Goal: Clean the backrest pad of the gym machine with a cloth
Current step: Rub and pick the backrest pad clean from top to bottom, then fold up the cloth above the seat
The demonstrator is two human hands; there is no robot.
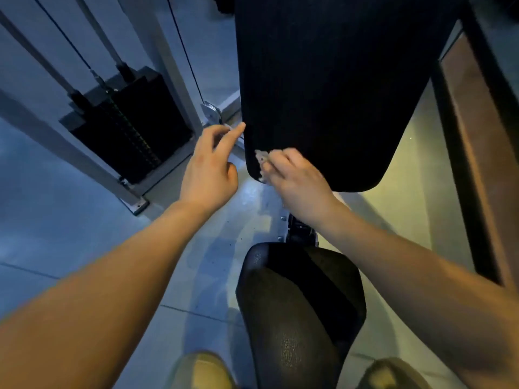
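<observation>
one cloth (262,159), gripped in the right hand (297,178), touches the backrest pad (337,80).

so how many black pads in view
2: the backrest pad up top, right hand holding the cloth on it; the seat pad below. Others may be hidden.

Black wt stack (132,130) upper left, cables (185,49) running up, inside grey frame (179,80). Pulley bracket (210,111) nr frame base. Worn black seat (297,304) bottom ctr. Grey floor (56,220). Brown panel (477,136) rt edge.
</observation>
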